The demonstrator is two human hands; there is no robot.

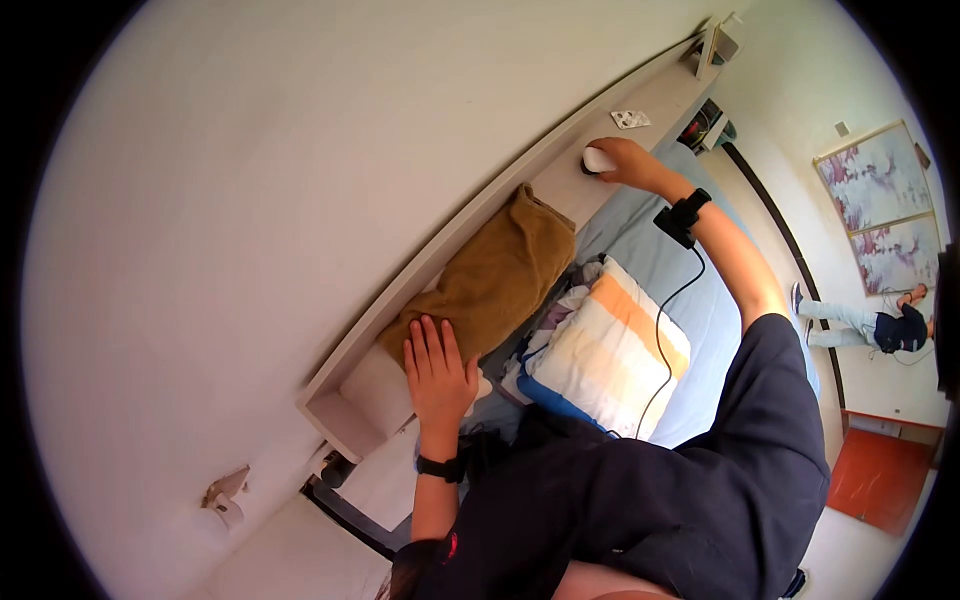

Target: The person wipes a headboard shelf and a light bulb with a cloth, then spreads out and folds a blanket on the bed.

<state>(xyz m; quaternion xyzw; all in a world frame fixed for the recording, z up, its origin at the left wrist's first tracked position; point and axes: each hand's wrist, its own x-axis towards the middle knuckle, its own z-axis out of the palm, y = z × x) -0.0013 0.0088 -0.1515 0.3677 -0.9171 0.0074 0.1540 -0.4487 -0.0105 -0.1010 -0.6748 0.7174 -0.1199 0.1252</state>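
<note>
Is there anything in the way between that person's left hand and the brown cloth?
Nothing visible: the left hand rests on the brown cloth. The right hand is apart from it, farther along the ledge, gripping a white object.

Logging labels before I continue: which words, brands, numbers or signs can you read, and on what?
None readable.
Red mark on the dark shirt: too small to read.
Flat white item: anything printed is too small to read.
White object in the right hand: no lettering visible.
</note>
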